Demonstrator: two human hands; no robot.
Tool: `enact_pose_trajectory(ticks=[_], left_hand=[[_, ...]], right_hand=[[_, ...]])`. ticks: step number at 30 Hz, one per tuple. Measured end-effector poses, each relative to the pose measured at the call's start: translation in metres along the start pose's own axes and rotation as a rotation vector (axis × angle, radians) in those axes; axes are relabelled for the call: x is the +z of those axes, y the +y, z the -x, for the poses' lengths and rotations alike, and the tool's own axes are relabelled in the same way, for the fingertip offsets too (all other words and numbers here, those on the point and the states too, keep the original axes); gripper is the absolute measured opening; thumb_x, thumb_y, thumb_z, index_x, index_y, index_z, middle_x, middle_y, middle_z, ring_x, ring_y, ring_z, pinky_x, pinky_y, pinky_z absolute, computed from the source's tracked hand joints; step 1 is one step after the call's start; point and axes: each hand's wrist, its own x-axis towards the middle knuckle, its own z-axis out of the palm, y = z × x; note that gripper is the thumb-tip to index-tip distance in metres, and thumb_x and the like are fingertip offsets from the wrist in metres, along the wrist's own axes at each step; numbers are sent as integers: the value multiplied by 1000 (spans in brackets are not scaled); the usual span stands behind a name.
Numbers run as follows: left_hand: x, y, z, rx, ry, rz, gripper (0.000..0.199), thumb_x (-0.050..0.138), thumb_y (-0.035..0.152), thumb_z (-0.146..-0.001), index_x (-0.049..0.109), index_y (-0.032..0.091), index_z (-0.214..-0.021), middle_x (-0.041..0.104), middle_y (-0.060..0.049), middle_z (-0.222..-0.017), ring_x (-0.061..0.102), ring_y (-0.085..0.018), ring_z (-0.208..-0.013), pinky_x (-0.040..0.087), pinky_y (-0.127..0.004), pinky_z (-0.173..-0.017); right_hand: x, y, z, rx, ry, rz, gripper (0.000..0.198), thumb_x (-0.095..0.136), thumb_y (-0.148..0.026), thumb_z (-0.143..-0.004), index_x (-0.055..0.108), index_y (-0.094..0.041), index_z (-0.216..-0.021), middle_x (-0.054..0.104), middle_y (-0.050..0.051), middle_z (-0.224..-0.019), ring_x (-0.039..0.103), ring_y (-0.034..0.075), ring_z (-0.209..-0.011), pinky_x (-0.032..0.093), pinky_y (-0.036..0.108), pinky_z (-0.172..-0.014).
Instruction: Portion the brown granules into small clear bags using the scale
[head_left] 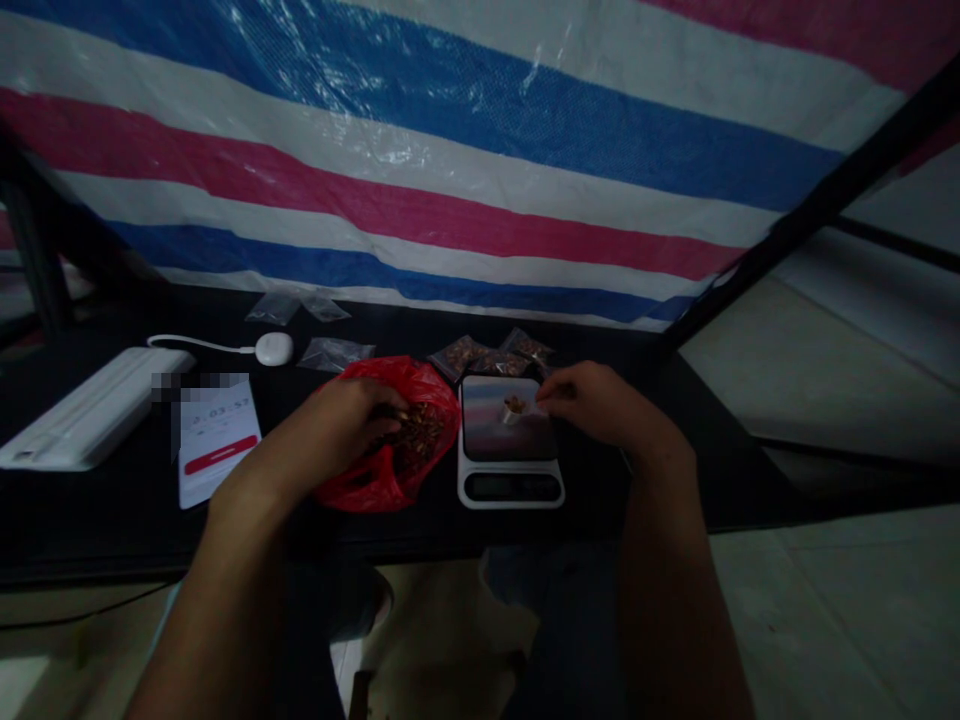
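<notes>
My left hand (356, 420) reaches over the mouth of a red plastic bag (352, 492), thumb and fingers apart at its contents. Inside the bag lie loose brown dried bits (420, 432), too small to name. A white kitchen scale (469, 480) with a dark, glossy top stands right of the bag. On its plate sits a small metal-looking cup (513, 414) heaped with brown pieces. My right hand (596, 400) is at the plate's right edge, thumb and fingertips pinched together beside the cup. Whatever lies between those fingertips is too small to make out.
Filled clear sachets (457, 355) lie behind the scale. Several flat clear bags (337, 353) lie behind the red bag. To the left are a phone (217, 440) showing a timer, a long white device (97, 405) and a round white corded piece (274, 348). A striped tarp (450, 150) hangs behind.
</notes>
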Motion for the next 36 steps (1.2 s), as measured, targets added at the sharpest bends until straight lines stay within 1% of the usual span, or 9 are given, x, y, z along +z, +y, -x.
enact_pose_trajectory(ticks=[2, 5, 8, 14, 19, 22, 25, 31, 36], left_hand=[[1, 2, 0, 46, 45, 14, 29, 55, 16, -95, 80, 20, -109, 81, -6, -112, 75, -23, -99, 54, -34, -92], [1, 9, -3, 111, 52, 59, 28, 57, 19, -95, 79, 22, -112, 81, -4, -112, 75, -22, -98, 55, -32, -91], [-3, 24, -10, 163, 40, 81, 26, 58, 22, -95, 80, 24, -110, 81, -3, -110, 75, -21, -97, 56, -30, -90], [-17, 70, -43, 320, 58, -22, 23, 63, 18, -91, 81, 24, -106, 81, -3, -109, 74, -22, -99, 53, -30, -91], [-8, 96, -74, 495, -16, -1, 23, 62, 14, -92, 81, 23, -101, 81, -4, -103, 75, -22, -95, 52, -30, -85], [1, 103, -82, 483, -71, -9, 22, 63, 12, -90, 82, 20, -98, 82, -6, -96, 75, -22, -90, 52, -30, -83], [8, 106, -84, 480, -101, -37, 25, 62, 9, -89, 81, 21, -99, 82, -6, -98, 76, -23, -94, 52, -30, -82], [10, 107, -85, 445, -83, -76, 28, 67, 7, -88, 81, 21, -108, 81, -9, -111, 75, -26, -104, 53, -35, -89], [13, 104, -88, 477, -27, -64, 23, 70, 11, -87, 80, 22, -104, 81, -6, -106, 74, -25, -100, 51, -33, -85]], right_hand=[[-1, -5, 2, -84, 70, -72, 13, 69, -16, -88, 81, -19, -91, 81, 4, -91, 74, 18, -81, 51, 26, -72], [-1, -14, 2, -165, 79, -86, 9, 72, -21, -88, 81, -21, -90, 80, 3, -89, 72, 18, -81, 50, 26, -72], [-1, -18, 2, -170, 53, -63, 9, 73, -23, -88, 81, -21, -91, 80, 3, -87, 71, 18, -78, 49, 27, -70], [-7, -13, 4, -148, 172, -195, 17, 66, -19, -93, 78, -17, -105, 80, 6, -97, 72, 18, -84, 52, 26, -73], [-7, -4, 5, -146, 144, -246, 16, 64, -19, -93, 76, -16, -104, 80, 7, -96, 73, 18, -85, 52, 26, -73], [-6, 3, 5, -141, 134, -239, 15, 62, -18, -93, 76, -16, -100, 80, 7, -96, 73, 18, -84, 52, 25, -72], [-6, 7, 5, -129, 141, -233, 15, 63, -18, -93, 75, -16, -100, 80, 7, -94, 73, 18, -83, 51, 25, -70], [-6, 4, 5, -131, 153, -241, 15, 62, -18, -93, 75, -16, -100, 80, 8, -96, 74, 19, -85, 52, 27, -72], [-8, 9, 9, -115, 73, -224, 14, 62, -14, -90, 76, -16, -90, 80, 7, -91, 73, 18, -80, 52, 26, -70]])
